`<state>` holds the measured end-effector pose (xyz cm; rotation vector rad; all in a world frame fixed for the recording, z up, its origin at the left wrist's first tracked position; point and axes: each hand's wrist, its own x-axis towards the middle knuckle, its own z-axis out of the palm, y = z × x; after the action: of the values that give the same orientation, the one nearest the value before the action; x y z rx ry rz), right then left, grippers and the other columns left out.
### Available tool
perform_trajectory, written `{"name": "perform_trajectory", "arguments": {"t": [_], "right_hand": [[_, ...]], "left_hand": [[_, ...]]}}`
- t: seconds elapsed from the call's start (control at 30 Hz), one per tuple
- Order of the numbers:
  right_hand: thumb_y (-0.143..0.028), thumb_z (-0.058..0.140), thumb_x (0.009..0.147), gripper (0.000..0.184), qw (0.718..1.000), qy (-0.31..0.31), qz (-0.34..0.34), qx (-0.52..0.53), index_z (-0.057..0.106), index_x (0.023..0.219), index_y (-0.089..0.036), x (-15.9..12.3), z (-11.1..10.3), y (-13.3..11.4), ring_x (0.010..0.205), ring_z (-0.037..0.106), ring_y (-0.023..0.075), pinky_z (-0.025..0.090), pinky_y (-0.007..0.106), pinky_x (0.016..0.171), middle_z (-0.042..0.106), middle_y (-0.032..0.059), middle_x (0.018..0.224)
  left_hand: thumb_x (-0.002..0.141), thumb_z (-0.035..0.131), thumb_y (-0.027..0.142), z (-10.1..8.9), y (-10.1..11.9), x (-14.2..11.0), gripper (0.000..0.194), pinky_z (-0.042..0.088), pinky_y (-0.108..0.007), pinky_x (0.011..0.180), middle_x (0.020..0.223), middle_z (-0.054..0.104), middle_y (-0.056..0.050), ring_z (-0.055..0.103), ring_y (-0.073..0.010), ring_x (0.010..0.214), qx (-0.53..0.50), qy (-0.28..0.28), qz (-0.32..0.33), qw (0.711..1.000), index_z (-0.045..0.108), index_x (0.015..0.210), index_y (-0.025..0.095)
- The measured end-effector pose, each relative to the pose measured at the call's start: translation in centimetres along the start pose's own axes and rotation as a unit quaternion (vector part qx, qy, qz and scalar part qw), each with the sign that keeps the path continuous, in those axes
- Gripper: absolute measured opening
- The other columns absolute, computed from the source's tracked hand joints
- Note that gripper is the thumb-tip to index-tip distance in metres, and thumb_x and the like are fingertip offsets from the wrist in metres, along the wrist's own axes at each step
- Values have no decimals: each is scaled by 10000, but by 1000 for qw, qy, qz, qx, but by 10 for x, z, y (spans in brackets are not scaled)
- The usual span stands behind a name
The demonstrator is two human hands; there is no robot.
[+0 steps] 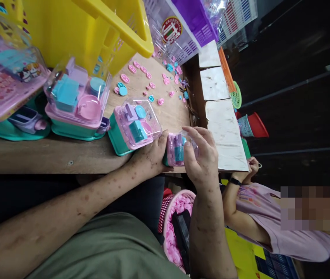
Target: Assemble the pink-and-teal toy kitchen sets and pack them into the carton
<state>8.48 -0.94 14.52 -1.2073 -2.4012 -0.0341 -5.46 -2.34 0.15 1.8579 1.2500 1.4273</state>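
A small toy box (171, 147) with a pink tray, a clear cover and teal and lilac parts inside stands near the table's front edge. My left hand (153, 157) grips its left side, with the thumb along the edge and fingers reaching below. From the right, my right hand (202, 159) holds the clear cover between curved fingers and thumb, hiding much of it. Just left of my hands sits a larger toy box (118, 133) with a teal base and clear lid. Farther left is another boxed toy set (76, 120), also under a clear cover.
A yellow basket (66, 35) stands at the back left. Loose pink and teal pieces (134, 69) lie across the wooden table (165, 114). White boards (225, 131) line its right side. Below is a pink basket (167, 232); a co-worker (258, 213) sits at right.
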Motion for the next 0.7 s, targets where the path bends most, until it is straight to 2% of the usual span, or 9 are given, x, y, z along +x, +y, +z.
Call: {"name": "perform_trajectory", "arguments": {"t": [0.17,0.37,0.53,0.7], "right_hand": [[-254,613,1070,363,1000,8,-4,-2,802,1380,-247,-1,-1,-2,1229,735,301,640,538,1098,715,134,1299],[-248,637,1026,346,1000,6,-2,-5,833,1311,-245,5,1,-2,1181,751,296,657,493,1064,740,117,1252],[-256,628,998,353,1000,-17,8,-23,835,1284,-272,10,2,0,1169,749,289,664,459,1035,757,93,1215],[-300,551,1055,364,999,-29,35,-17,783,1333,-262,1,9,4,1159,758,276,643,459,1054,731,103,1281]], "left_hand": [[692,1121,440,0,1,0,1223,548,-639,1237,1523,601,-301,626,-499,1461,14,-6,9,1000,351,1579,100],[648,1136,429,2,-3,1,1280,517,-637,1266,1549,585,-281,601,-497,1495,-1,-24,-6,1000,340,1601,121],[677,1122,435,-2,-1,0,1245,497,-626,1287,1574,569,-266,585,-481,1516,-8,-43,-14,999,340,1603,149],[596,1150,408,-1,-2,4,1284,504,-644,1269,1555,586,-284,616,-497,1476,5,-43,-32,999,379,1583,124]]}}
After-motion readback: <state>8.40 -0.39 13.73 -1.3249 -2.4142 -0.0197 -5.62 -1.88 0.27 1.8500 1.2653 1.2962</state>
